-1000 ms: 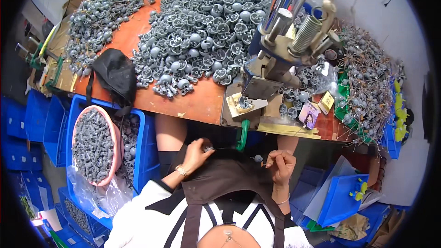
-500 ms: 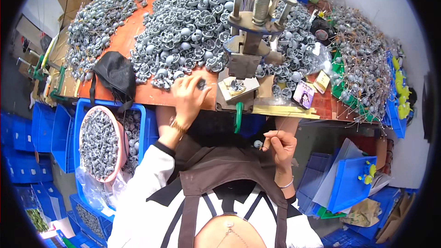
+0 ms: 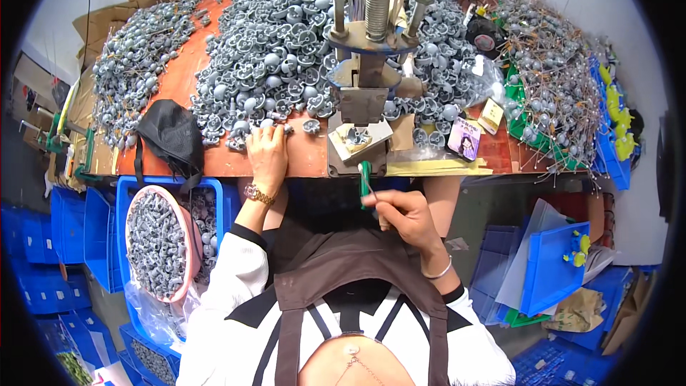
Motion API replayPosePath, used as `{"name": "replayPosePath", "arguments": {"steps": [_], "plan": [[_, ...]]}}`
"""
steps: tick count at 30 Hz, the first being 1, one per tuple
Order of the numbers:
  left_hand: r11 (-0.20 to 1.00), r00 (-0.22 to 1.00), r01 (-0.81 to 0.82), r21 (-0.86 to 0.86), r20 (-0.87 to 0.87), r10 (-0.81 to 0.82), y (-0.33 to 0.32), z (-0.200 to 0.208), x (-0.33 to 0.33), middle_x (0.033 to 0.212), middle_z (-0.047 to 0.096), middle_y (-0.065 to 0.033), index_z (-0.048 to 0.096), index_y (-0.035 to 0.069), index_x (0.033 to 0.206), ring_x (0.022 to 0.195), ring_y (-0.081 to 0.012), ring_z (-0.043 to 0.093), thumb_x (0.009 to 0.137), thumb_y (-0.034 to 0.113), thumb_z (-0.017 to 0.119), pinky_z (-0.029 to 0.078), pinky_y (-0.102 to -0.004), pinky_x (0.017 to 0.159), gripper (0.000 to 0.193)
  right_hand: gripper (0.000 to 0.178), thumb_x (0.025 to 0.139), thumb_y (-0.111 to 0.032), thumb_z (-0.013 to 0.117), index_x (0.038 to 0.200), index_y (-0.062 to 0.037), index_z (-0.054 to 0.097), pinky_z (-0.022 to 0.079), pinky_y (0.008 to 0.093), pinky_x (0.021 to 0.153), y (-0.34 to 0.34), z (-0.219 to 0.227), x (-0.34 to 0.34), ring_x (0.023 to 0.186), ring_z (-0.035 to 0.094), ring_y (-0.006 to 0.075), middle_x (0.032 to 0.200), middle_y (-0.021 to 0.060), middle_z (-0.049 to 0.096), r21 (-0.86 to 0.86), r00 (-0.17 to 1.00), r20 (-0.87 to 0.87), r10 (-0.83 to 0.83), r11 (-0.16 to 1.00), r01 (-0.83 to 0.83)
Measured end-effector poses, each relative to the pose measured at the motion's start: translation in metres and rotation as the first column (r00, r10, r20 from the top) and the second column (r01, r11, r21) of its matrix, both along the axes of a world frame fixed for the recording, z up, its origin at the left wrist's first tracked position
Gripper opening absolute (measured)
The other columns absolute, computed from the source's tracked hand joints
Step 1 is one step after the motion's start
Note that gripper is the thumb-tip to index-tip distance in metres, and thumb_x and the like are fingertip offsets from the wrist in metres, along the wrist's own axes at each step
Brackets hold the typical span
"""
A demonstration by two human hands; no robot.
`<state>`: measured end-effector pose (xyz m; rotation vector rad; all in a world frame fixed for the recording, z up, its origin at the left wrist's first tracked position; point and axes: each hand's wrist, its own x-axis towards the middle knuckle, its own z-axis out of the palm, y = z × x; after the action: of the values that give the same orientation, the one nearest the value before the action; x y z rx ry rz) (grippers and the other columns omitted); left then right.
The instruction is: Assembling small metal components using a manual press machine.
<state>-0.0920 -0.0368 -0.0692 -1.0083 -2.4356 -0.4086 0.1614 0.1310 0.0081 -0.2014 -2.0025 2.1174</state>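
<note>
My left hand [image 3: 267,159] lies palm down at the table's front edge, fingers stretched out and touching the near edge of a heap of grey plastic half-shells [image 3: 286,36]. Just right of it, one loose grey piece [image 3: 311,126] sits apart on the table. A hand press [image 3: 363,100] stands at the middle, with a grey piece [image 3: 355,141] on its pale fixture block. My right hand [image 3: 407,218] is closed in front of the press, fingertips beside a green hook-shaped handle [image 3: 365,184]. Something thin shows at those fingertips, too small to name.
A black cap-like cloth item [image 3: 170,136] lies left on the table [image 3: 171,93]. Below it, a pink tub [image 3: 193,243] of grey parts stands in a blue crate [image 3: 227,207]. Wired grey balls [image 3: 550,64] fill a green tray at right. Small cards [image 3: 464,139] lie beside the press.
My left hand has moved away from the loose piece, back to the heap's edge. My right hand has moved left, toward the green handle. The whole view has shifted slightly.
</note>
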Motion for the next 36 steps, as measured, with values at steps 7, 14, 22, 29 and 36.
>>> {"name": "replayPosePath", "arguments": {"steps": [7, 14, 22, 29, 36], "plan": [[0.846, 0.894, 0.006, 0.534, 0.377, -0.244, 0.007, 0.015, 0.032, 0.096, 0.065, -0.0058, 0.058, 0.003, 0.117, 0.081, -0.0159, 0.06, 0.091, 0.007, 0.057, 0.047, -0.0274, 0.072, 0.027, 0.013, 0.09, -0.008, 0.059, 0.092, 0.001, 0.068, 0.04, 0.0206, 0.05, 0.0, -0.016, -0.024, 0.054, 0.051, 0.0051, 0.062, 0.001, 0.059, 0.182, 0.985, 0.032, -0.17, 0.97, 0.161], [0.265, -0.276, -0.758, 0.597, 0.075, -0.958, 0.026, 0.038, 0.079, 0.099, 0.058, -0.0056, 0.046, 0.005, 0.128, 0.09, -0.0144, 0.056, 0.097, 0.023, 0.051, 0.048, -0.0317, 0.082, 0.036, 0.026, 0.089, -0.015, 0.061, 0.067, -0.0012, 0.061, 0.037, 0.0203, 0.047, -0.013, -0.017, -0.057, 0.052, 0.048, 0.0033, 0.06, -0.001, 0.059, 0.029, 0.988, 0.109, -0.111, 0.994, 0.108], [0.282, -0.274, -0.792, 0.541, 0.097, -0.957, 0.038, 0.033, 0.095, 0.1, 0.062, -0.0041, 0.049, 0.006, 0.127, 0.095, -0.0188, 0.059, 0.098, 0.026, 0.05, 0.048, -0.033, 0.088, 0.036, 0.027, 0.089, -0.013, 0.059, 0.065, -0.0019, 0.061, 0.037, 0.0196, 0.047, -0.015, -0.015, -0.05, 0.05, 0.048, 0.0034, 0.061, -0.0006, 0.06, -0.052, 0.981, 0.138, -0.136, 0.988, 0.144], [0.279, -0.221, -0.683, 0.675, 0.173, -0.96, 0.044, 0.042, 0.115, 0.118, 0.06, -0.0118, 0.047, 0.007, 0.129, 0.112, -0.0244, 0.055, 0.099, 0.031, 0.046, 0.047, -0.0403, 0.092, 0.038, 0.029, 0.091, -0.016, 0.058, 0.066, -0.0015, 0.062, 0.039, 0.0192, 0.05, -0.026, -0.008, -0.048, 0.053, 0.051, 0.0029, 0.062, -0.0016, 0.06, -0.17, 0.977, 0.106, -0.186, 0.964, 0.202], [0.228, 0.018, -0.378, 0.897, 0.253, -0.967, 0.049, 0.041, 0.122, 0.121, 0.058, -0.0209, 0.044, 0.002, 0.131, 0.104, -0.026, 0.059, 0.101, 0.034, 0.039, 0.048, -0.0377, 0.09, 0.044, 0.026, 0.092, -0.018, 0.058, 0.072, -0.0033, 0.065, 0.035, 0.0161, 0.047, -0.026, 0.006, -0.035, 0.053, 0.051, 0.0031, 0.065, -0.0005, 0.061, -0.313, 0.994, 0.056, -0.099, 0.943, 0.111]]}}
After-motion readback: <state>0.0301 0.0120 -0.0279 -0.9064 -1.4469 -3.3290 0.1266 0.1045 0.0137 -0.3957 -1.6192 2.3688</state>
